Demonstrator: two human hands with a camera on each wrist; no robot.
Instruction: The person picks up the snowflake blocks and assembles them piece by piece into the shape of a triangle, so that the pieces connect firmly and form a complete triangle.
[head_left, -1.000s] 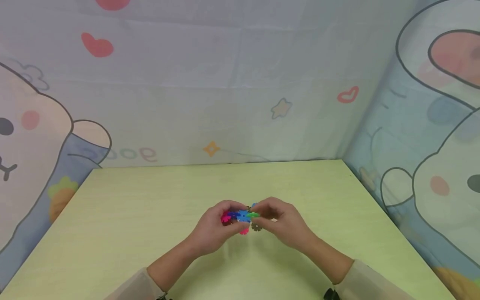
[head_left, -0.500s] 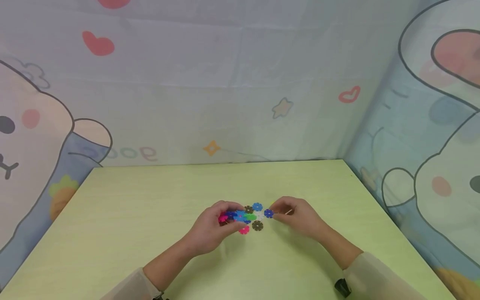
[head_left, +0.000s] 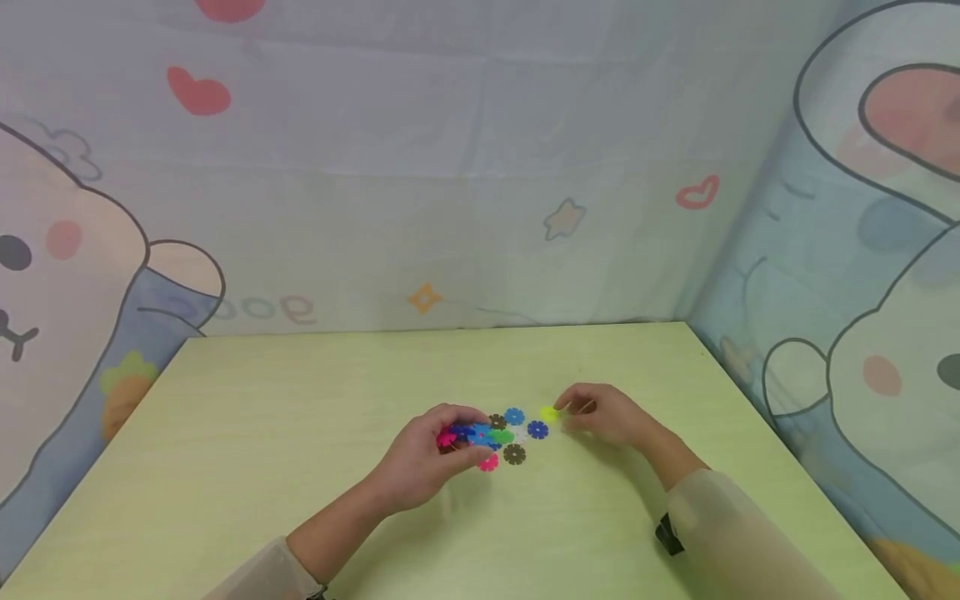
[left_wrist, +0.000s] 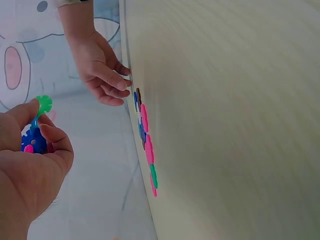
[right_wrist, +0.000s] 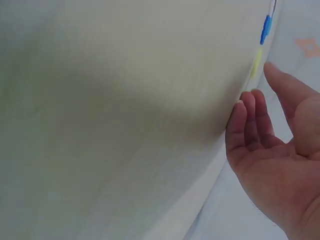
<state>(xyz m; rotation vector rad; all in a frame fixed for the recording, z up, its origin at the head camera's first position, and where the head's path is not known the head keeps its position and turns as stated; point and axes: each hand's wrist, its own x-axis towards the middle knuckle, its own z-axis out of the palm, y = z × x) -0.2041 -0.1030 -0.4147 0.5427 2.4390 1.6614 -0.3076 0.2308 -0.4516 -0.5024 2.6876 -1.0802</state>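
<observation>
My left hand pinches a cluster of joined snowflake discs above the table. Pink, dark blue, light blue and green pieces show in it; the left wrist view gives its green disc and blue disc, while fingers cover the rest. My right hand is at a loose yellow disc, fingertips at its right edge. In the right wrist view, thumb and fingers are apart with nothing between them, and the yellow disc lies just beyond. Whether they touch it, I cannot tell.
Loose discs lie flat between the hands: dark blue, light blue, white, brown and pink. They rest on a pale table. A printed cloth stands behind its back edge.
My right hand has left the cluster and moved right, past the dark blue disc to the yellow one. The left hand shifted slightly left, then stayed, still holding the cluster.
</observation>
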